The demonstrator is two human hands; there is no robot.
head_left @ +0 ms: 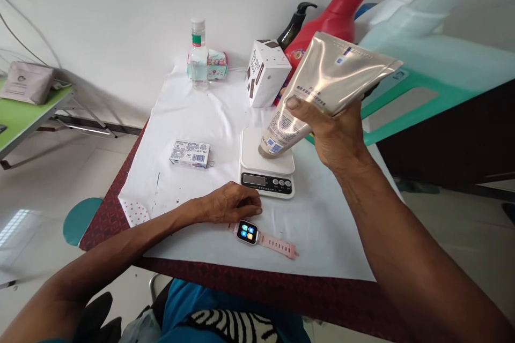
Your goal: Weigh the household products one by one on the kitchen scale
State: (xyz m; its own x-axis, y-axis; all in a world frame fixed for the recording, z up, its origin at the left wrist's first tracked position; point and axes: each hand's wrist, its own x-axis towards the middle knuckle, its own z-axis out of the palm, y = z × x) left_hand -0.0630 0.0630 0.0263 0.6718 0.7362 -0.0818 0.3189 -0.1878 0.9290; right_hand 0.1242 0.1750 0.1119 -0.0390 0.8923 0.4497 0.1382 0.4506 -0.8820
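Note:
My right hand (pixel 336 131) grips a large gold squeeze tube (pixel 322 91), thumb across its front. The tube tilts with its cap end down over the white plate of a digital kitchen scale (pixel 267 179); whether the cap touches the plate I cannot tell. My left hand (pixel 231 202) rests on the white cloth with its fingers curled and nothing showing in them, at the scale's front left corner. Just in front of that hand lies a smartwatch (pixel 247 232) with a pink strap, its screen lit with several icons. The scale's display looks blank.
Left of the scale lies a small printed box (pixel 190 153). Toward the wall stand a clear bottle (pixel 199 56), a wipes pack (pixel 218 65), a white carton (pixel 267 75), a dark pump bottle (pixel 293 27), a red bottle (pixel 333 19) and a large green-liquid jug (pixel 454 83).

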